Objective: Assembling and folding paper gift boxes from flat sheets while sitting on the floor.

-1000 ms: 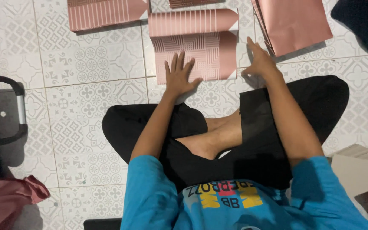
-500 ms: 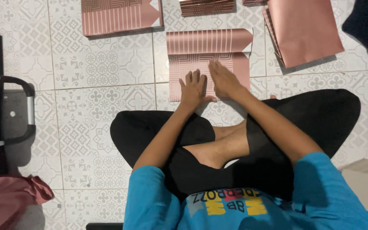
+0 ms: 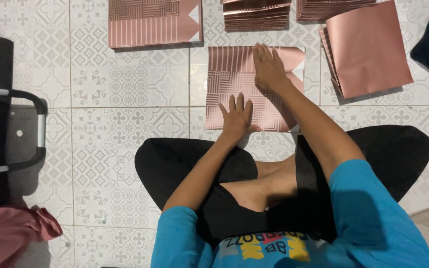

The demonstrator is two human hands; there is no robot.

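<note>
Rose-gold patterned paper sheet (image 3: 247,82), folded at its top, lies flat on the white tiled floor (image 3: 125,129) at 12 o'clock from the crossed legs. Left hand (image 3: 237,116) presses open-palmed on its lower part, gripping nothing. Right hand (image 3: 269,69) presses flat on the upper fold, fingers spread; plain pink sheets (image 3: 368,47) lie at 2 o'clock.

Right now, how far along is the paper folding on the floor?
Done, by the look of it: one folded patterned piece lies at upper left, and folded stacks sit at the top. In hand: the left hand pins the near part of the patterned pink sheet while the right hand presses its folded top flap. Left: a pile of plain pink sheets at right looks unfolded.
</note>
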